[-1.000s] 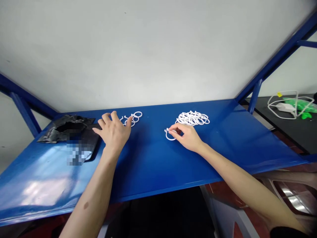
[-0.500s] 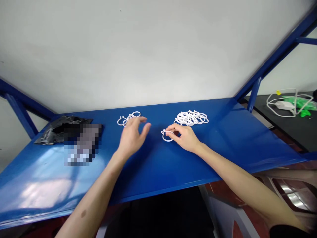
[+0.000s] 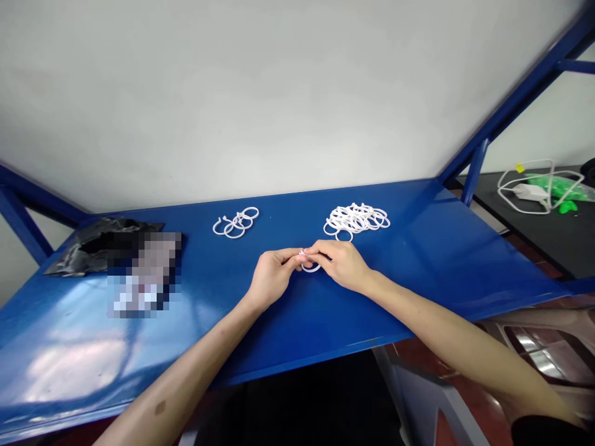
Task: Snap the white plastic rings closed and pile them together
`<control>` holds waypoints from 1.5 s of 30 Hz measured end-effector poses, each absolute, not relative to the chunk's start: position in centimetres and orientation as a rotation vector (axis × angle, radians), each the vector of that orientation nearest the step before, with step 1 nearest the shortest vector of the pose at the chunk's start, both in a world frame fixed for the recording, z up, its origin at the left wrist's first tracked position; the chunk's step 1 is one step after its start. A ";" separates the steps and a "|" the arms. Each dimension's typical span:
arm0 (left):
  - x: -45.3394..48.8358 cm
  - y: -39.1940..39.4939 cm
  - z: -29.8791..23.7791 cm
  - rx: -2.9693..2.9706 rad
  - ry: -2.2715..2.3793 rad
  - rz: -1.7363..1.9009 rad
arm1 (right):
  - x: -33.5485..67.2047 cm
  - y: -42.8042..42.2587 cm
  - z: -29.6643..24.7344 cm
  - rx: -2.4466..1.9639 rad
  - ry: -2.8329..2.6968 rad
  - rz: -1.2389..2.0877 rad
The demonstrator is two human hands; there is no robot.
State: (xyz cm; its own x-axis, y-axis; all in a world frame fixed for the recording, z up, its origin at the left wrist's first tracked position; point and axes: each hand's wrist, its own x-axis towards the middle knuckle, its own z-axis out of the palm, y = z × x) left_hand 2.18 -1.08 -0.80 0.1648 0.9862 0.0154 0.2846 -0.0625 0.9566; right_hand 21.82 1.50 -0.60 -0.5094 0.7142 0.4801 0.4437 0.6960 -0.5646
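Observation:
Both hands meet over the middle of the blue shelf (image 3: 418, 260). My left hand (image 3: 272, 277) and my right hand (image 3: 341, 265) each pinch one white plastic ring (image 3: 310, 267) between thumb and fingertips, the ring just above the surface. A big heap of white rings (image 3: 357, 218) lies behind my right hand. A small group of white rings (image 3: 235, 223) lies further left, behind my left hand.
A black plastic bag (image 3: 100, 244) lies at the shelf's left end, beside a blurred patch. Blue frame struts rise at both ends. To the right, a dark table (image 3: 548, 235) carries a white cable and green items. A white wall stands behind.
My left hand has come away from the small ring group and moved right, joining my right hand on the single ring, which has shifted slightly toward me.

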 end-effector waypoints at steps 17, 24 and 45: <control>0.7 1.1 0.0 2.095 1.616 0.951 | 23.1 3.2 0.5 -1.068 -2.172 0.238; -3.8 3.2 -1.4 2.331 2.314 0.718 | 28.0 7.1 1.1 -1.440 -1.856 -0.139; 1.9 -1.7 0.7 2.605 1.353 0.882 | 22.4 2.4 0.7 -1.053 -2.223 0.666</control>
